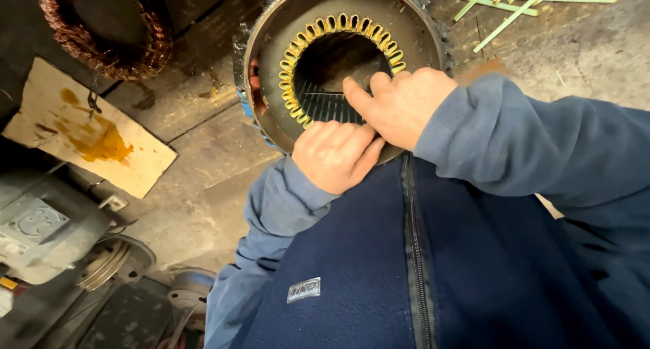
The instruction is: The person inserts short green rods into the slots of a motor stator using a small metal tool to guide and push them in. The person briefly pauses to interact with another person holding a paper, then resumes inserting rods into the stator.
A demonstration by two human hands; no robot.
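A round metal motor stator (pixel 413 31) stands on end on the workbench, its bore ringed with yellow slot liners (pixel 306 36). My left hand (pixel 336 156) rests on the stator's near rim with its fingers curled in; I cannot tell if it pinches anything. My right hand (pixel 399 104) lies just right of it, forefinger stretched out and pressing at the near edge of the bore, by the bare slots. Both arms wear blue fleece sleeves, and a dark blue zipped vest fills the lower frame.
A coil of copper winding (pixel 108 31) lies at the top left. A stained piece of cardboard (pixel 88 129) sits on the wooden bench. Pale green strips (pixel 514 4) lie at the top right. A grey motor with a pulley (pixel 47 230) stands at the lower left.
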